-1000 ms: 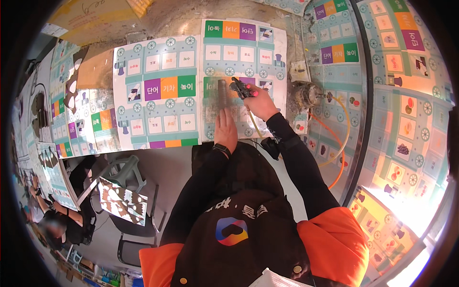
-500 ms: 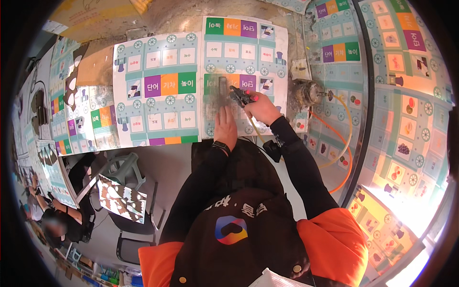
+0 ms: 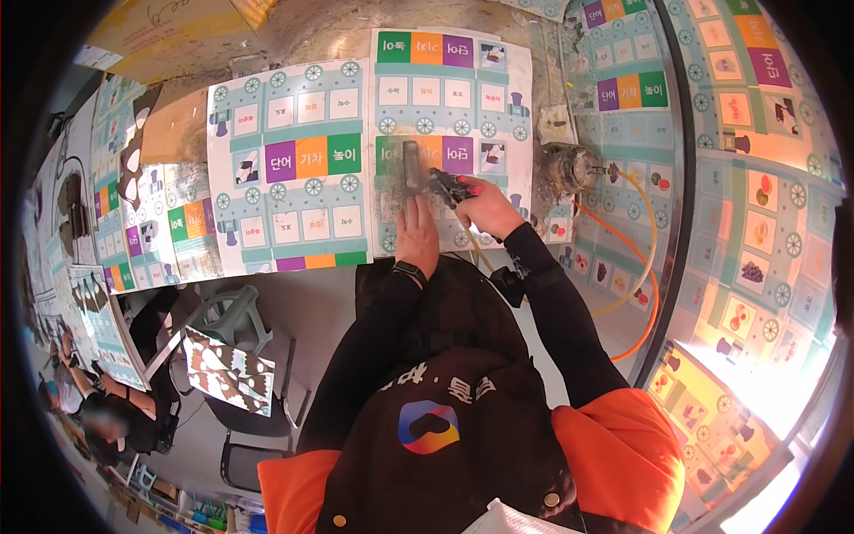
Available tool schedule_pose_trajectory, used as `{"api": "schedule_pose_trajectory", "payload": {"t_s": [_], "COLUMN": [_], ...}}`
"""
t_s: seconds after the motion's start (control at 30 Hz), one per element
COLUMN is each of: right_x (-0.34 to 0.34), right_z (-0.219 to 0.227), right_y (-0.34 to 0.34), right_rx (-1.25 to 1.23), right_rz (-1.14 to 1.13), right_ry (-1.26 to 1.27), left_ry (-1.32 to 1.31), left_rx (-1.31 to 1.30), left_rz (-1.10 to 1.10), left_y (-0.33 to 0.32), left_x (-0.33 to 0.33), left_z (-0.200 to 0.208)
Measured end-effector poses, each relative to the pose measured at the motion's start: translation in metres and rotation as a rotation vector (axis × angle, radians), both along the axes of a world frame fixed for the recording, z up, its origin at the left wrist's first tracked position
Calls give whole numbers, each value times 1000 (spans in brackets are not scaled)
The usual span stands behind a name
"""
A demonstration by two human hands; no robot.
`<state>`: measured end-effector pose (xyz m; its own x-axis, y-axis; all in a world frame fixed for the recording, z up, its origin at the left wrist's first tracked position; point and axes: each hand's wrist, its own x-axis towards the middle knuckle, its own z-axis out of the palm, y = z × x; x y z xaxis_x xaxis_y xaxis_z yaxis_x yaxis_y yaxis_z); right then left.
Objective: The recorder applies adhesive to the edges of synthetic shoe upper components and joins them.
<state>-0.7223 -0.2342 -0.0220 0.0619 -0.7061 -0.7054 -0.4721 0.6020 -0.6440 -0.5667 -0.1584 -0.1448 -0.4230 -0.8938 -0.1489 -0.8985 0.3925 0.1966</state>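
My right hand (image 3: 489,211) is closed around a small black spray gun (image 3: 454,188) with red knobs, its nozzle pointing left. A thin tan hose (image 3: 481,252) hangs below the gun. To its left, my left hand (image 3: 416,236), a dark band on its wrist, lies with fingers stretched forward at the near end of a dark grey bar (image 3: 411,165). Around the bar is a grey, smudged patch, perhaps a see-through plate. Both rest on the right-hand printed sheet (image 3: 452,114), which shows teal train carriages and green, orange and purple blocks. What lies under my left fingers is hidden.
A second printed sheet (image 3: 290,165) lies beside it on the left. A grimy round fitting (image 3: 574,169) stands at the right, with an orange hose (image 3: 653,307) running from it. More printed sheets (image 3: 752,214) lie farther right. A chair (image 3: 245,427) and another person (image 3: 116,418) are at the lower left.
The spray gun and my right hand have dipped slightly toward me and changed angle. My left hand stays almost in place beside the bar. The whole view has shifted a little.
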Motion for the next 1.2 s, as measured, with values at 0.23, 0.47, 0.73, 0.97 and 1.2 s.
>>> {"api": "schedule_pose_trajectory", "payload": {"t_s": [0.23,0.47,0.73,0.97,1.2], "right_x": [3,-2,-13,-88,-96], "right_z": [-3,-13,-10,-90,-112], "right_y": [-1,1,-8,85,107], "right_rx": [12,-47,-271,-641,-527], "right_rz": [-24,-18,-75,240,236], "right_ry": [-12,12,66,731,1221], "left_ry": [4,8,28,498,467], "left_rx": [-6,1,4,192,258], "left_rz": [-3,-5,9,163,505], "left_y": [0,-2,-5,-16,30], "left_x": [-1,-1,2,53,176], "left_z": [-2,0,2,31,36]}}
